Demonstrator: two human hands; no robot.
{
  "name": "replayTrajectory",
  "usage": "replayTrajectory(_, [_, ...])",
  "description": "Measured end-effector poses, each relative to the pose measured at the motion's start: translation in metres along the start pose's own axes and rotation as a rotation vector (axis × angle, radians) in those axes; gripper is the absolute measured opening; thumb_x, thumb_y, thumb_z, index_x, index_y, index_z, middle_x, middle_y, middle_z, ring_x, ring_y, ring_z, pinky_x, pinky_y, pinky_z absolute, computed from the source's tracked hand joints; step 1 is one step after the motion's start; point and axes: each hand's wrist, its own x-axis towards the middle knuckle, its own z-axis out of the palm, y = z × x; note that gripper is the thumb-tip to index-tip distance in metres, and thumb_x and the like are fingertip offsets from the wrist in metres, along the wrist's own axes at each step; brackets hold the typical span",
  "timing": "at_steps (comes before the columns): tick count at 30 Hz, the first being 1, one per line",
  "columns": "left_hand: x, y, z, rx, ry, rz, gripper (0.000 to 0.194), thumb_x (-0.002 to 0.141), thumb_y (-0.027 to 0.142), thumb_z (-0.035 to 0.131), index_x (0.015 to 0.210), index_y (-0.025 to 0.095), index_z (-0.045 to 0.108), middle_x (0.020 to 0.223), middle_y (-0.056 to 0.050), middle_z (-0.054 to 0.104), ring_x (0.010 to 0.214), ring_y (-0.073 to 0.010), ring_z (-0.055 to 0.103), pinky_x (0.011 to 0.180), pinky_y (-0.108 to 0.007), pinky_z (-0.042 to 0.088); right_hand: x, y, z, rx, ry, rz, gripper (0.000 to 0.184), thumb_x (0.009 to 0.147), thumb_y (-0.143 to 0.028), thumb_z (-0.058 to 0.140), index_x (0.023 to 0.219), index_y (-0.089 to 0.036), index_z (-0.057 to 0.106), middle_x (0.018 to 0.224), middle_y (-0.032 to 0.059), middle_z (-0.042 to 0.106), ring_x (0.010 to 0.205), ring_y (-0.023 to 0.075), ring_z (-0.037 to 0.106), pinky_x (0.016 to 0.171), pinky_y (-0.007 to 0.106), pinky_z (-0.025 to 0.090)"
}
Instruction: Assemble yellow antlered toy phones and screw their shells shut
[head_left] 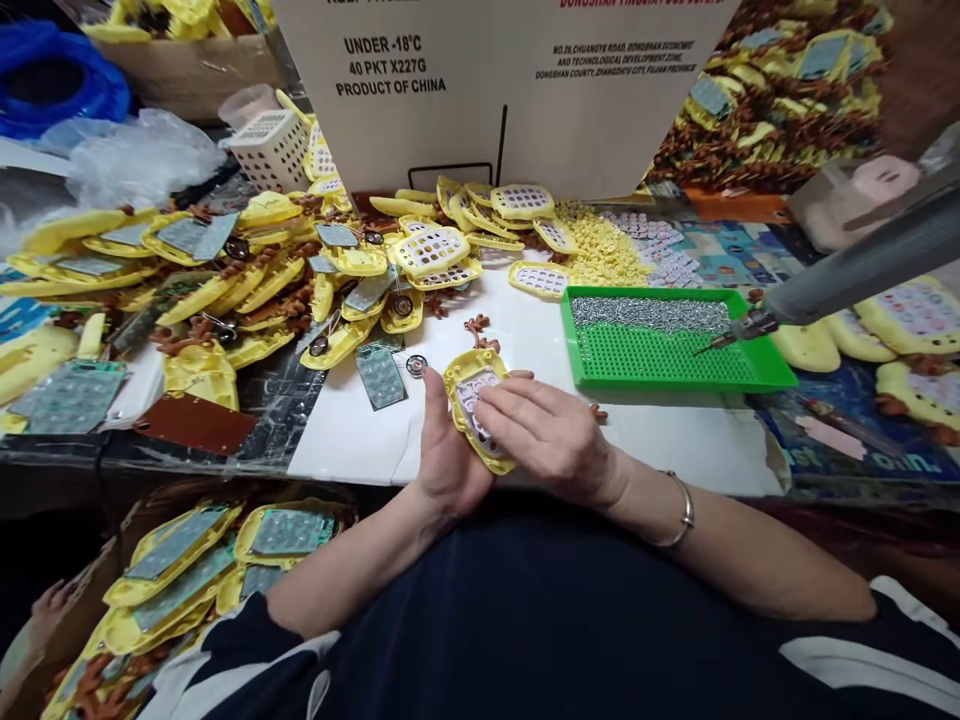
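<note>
- Cradling yellow shell (471,363) from below: left hand (450,455), palm up, loosely cupped, thumb raised along its left edge; underside fingers hidden.
- Right hand (559,440) comes in from the right, fingers nearly straight and together, tips down on pale insert (471,390) inside shell; thumb mostly hidden, can't tell if it pinches anything.
- Shell sits at the near edge of white sheet (540,330), between both hands, hollow side up.
- Key relation: shell's long axis slants from far left to near right; left palm under it, right fingertips over it. Neither hand nearer, both in contact.
- Beyond shell's far end: brown antler-like piece (480,330); can't tell if joined.
- Left of shell: circuit board (380,376), with small round speaker (416,366) beside it.
- Right, apart from hands: green tray (600,372) of screws (652,313), tip of powered screwdriver (840,275) above it.
</note>
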Motion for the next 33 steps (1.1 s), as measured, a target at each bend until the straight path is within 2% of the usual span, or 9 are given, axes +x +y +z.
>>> replayTrajectory(4, [0.005, 0.004, -0.006, 0.018, 0.041, -0.003, 0.073, 0.093, 0.066, 0.032, 0.103, 0.005, 0.07, 0.085, -0.013, 0.072, 0.097, -0.0208, 0.071, 0.09, -0.026, 0.056, -0.004, -0.003, 0.007, 0.013, -0.053, -0.001, 0.022, 0.092, -0.009, 0.049, 0.1, -0.006, 0.07, 0.099, 0.0131, 0.077, 0.092, 0.0241, 0.072, 0.075, 0.036, 0.063])
replayTrajectory(8, [0.006, 0.006, -0.009, 0.007, 0.05, 0.015, 0.069, 0.095, 0.063, 0.031, 0.104, 0.006, 0.07, 0.087, -0.012, 0.073, 0.102, -0.021, 0.07, 0.09, -0.026, 0.056, -0.009, 0.0, 0.01, 0.045, -0.087, -0.022, 0.023, 0.092, -0.012, 0.052, 0.104, -0.004, 0.069, 0.106, 0.0153, 0.075, 0.1, 0.0263, 0.071, 0.079, 0.04, 0.062])
replayTrajectory(16, [0.004, 0.011, -0.007, 0.029, 0.077, 0.008, 0.064, 0.097, 0.059, 0.025, 0.113, 0.015, 0.068, 0.095, -0.013, 0.075, 0.096, -0.0254, 0.072, 0.084, -0.037, 0.059, -0.015, -0.005, 0.011, 0.173, -0.18, -0.019, 0.03, 0.094, -0.015, 0.044, 0.107, -0.004, 0.068, 0.113, 0.0167, 0.073, 0.11, 0.0252, 0.067, 0.09, 0.04, 0.059])
replayTrajectory(19, [0.007, 0.018, -0.005, 0.012, 0.122, 0.05, 0.069, 0.097, 0.061, 0.023, 0.108, 0.01, 0.068, 0.096, -0.016, 0.074, 0.099, -0.0283, 0.071, 0.087, -0.042, 0.058, -0.006, 0.008, 0.009, 0.327, -0.121, 0.025, 0.028, 0.096, -0.02, 0.045, 0.105, -0.007, 0.068, 0.107, 0.0151, 0.074, 0.104, 0.0206, 0.069, 0.089, 0.037, 0.058])
replayTrajectory(21, [0.01, 0.025, -0.004, 0.006, 0.127, 0.122, 0.07, 0.096, 0.063, 0.023, 0.111, 0.011, 0.067, 0.099, -0.015, 0.074, 0.102, -0.0287, 0.07, 0.091, -0.044, 0.056, 0.005, 0.028, 0.008, 0.381, -0.14, 0.137, 0.027, 0.097, -0.021, 0.045, 0.105, -0.01, 0.067, 0.104, 0.0119, 0.075, 0.097, 0.0169, 0.07, 0.084, 0.032, 0.057])
replayTrajectory(23, [0.013, 0.032, -0.002, 0.031, 0.128, 0.169, 0.071, 0.095, 0.065, 0.023, 0.12, 0.013, 0.064, 0.102, -0.015, 0.074, 0.103, -0.0289, 0.07, 0.093, -0.046, 0.055, 0.02, 0.055, 0.01, 0.345, -0.275, 0.33, 0.028, 0.098, -0.022, 0.043, 0.105, -0.013, 0.069, 0.098, 0.0084, 0.076, 0.09, 0.0152, 0.07, 0.078, 0.029, 0.055])
replayTrajectory(25, [0.016, 0.039, 0.0, 0.074, 0.138, 0.19, 0.074, 0.094, 0.067, 0.022, 0.127, 0.014, 0.061, 0.101, -0.015, 0.074, 0.101, -0.0296, 0.071, 0.092, -0.048, 0.055, 0.034, 0.08, 0.017, 0.206, -0.484, 0.497, 0.028, 0.096, -0.022, 0.045, 0.102, -0.014, 0.072, 0.097, 0.0096, 0.075, 0.088, 0.018, 0.068, 0.077, 0.032, 0.051])
replayTrajectory(29, [0.024, 0.047, 0.0, 0.092, 0.14, 0.224, 0.076, 0.094, 0.067, 0.019, 0.13, 0.014, 0.059, 0.093, -0.013, 0.074, 0.092, -0.0285, 0.073, 0.088, -0.046, 0.057, 0.054, 0.102, 0.04, 0.138, -0.886, 0.55, 0.025, 0.09, -0.017, 0.051, 0.099, -0.019, 0.074, 0.102, 0.0077, 0.074, 0.092, 0.0196, 0.065, 0.077, 0.033, 0.045])
replayTrajectory(33, [0.029, 0.049, -0.004, 0.075, 0.125, 0.187, 0.075, 0.095, 0.065, 0.017, 0.128, 0.012, 0.06, 0.087, -0.013, 0.074, 0.088, -0.0274, 0.073, 0.084, -0.043, 0.058, 0.06, 0.092, 0.056, 0.102, -0.943, 0.581, 0.027, 0.092, -0.023, 0.049, 0.088, -0.016, 0.074, 0.093, 0.0123, 0.073, 0.084, 0.022, 0.063, 0.069, 0.035, 0.041])
